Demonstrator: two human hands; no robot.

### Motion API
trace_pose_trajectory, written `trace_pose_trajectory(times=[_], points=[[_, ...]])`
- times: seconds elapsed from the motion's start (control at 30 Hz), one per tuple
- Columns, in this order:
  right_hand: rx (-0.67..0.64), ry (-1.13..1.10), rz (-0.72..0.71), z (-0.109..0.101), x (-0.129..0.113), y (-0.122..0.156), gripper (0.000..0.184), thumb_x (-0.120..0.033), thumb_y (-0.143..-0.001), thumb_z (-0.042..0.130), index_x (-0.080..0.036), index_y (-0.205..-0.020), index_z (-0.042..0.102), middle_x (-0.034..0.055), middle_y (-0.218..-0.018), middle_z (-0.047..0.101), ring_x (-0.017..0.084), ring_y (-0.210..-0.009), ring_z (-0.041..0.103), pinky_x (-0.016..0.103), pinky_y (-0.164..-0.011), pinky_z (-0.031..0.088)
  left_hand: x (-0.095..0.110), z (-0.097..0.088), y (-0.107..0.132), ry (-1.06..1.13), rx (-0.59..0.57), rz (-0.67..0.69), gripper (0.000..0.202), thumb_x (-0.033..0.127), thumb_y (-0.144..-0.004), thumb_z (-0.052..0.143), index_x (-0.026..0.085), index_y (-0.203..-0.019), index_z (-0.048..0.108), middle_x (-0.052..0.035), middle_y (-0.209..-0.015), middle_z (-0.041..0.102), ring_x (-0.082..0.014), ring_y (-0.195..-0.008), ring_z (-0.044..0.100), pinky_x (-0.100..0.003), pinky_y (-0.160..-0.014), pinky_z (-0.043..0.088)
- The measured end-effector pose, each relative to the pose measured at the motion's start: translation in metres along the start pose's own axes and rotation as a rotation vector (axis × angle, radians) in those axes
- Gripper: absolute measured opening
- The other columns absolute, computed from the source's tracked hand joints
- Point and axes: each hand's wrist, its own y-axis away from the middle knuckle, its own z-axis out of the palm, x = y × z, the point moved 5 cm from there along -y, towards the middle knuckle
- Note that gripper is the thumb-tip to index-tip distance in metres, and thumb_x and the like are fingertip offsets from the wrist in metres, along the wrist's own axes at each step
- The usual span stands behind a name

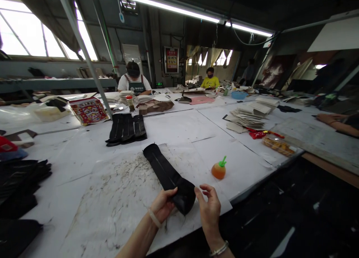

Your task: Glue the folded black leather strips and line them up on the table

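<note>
A long black strip of fabric or leather [168, 172] lies slantwise over the table, its near end lifted and curled. My left hand [163, 205] grips that near end from the left, thumb on top and fingers underneath. At the strip's right edge, my right hand [209, 207] has its fingers curled, with the tips pinching or touching the edge; the exact contact is small to make out. Just beyond my right hand stands a round orange bottle [218, 170] with a green nozzle. Farther off lies a stack of similar black pieces [127, 129].
More black pieces [19, 183] are piled at the left. The white table sheet [112, 183] bears dark smears. Stacked pale sheets [246, 116] and a clear box of food [277, 145] sit at the right. A metal post [84, 52] rises at the left; co-workers sit beyond.
</note>
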Motion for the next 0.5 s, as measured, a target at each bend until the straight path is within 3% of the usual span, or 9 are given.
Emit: trace_pose_trajectory(times=[0.1, 0.2, 0.27, 0.4, 0.5], points=[[-0.013, -0.051, 0.058, -0.012, 0.000, 0.008, 0.036, -0.051, -0.071, 0.069, -0.020, -0.087, 0.063, 0.0087, -0.104, 0.065, 0.028, -0.097, 0.059, 0.041, -0.086, 0.044, 0.002, 0.004, 0.000, 0.046, -0.024, -0.058, 0.017, -0.001, -0.078, 0.061, 0.002, -0.095, 0.065, -0.0143, -0.083, 0.073, -0.0201, -0.069, 0.071, -0.026, -0.064, 0.057], [-0.073, -0.044, 0.061, -0.005, -0.003, 0.016, 0.033, -0.048, -0.067, 0.072, -0.019, -0.082, 0.065, 0.0124, -0.121, 0.060, 0.034, -0.115, 0.052, 0.044, -0.094, 0.041, -0.001, 0.010, 0.002, 0.079, -0.059, -0.089, 0.014, 0.000, -0.081, 0.058, -0.001, -0.093, 0.065, -0.0154, -0.083, 0.073, -0.0202, -0.068, 0.071, -0.026, -0.063, 0.058], [-0.052, -0.042, 0.052, 0.004, -0.004, 0.017, 0.039, -0.044, -0.065, 0.074, -0.018, -0.092, 0.065, 0.0138, -0.127, 0.056, 0.035, -0.120, 0.049, 0.044, -0.098, 0.040, -0.006, 0.014, 0.003, 0.090, -0.063, -0.096, 0.013, 0.000, -0.082, 0.056, -0.001, -0.092, 0.065, -0.0149, -0.081, 0.073, -0.0192, -0.066, 0.070, -0.026, -0.060, 0.057], [0.018, -0.023, 0.001, 0.022, -0.005, 0.011, 0.058, -0.038, -0.066, 0.075, -0.016, -0.117, 0.057, 0.0141, -0.125, 0.058, 0.032, -0.115, 0.054, 0.043, -0.096, 0.045, -0.018, 0.017, 0.004, 0.102, -0.007, -0.065, 0.012, -0.001, -0.081, 0.056, 0.005, -0.086, 0.065, -0.0092, -0.072, 0.072, -0.0153, -0.057, 0.067, -0.024, -0.055, 0.055], [0.046, 0.087, -0.135, 0.026, -0.007, 0.009, 0.040, -0.031, -0.073, 0.070, -0.019, -0.110, 0.062, 0.0125, -0.115, 0.064, 0.032, -0.113, 0.056, 0.047, -0.097, 0.043, -0.023, 0.015, 0.003, 0.087, 0.029, -0.018, 0.015, -0.002, -0.079, 0.057, 0.008, -0.087, 0.065, -0.0080, -0.074, 0.072, -0.0148, -0.060, 0.067, -0.023, -0.055, 0.054]])
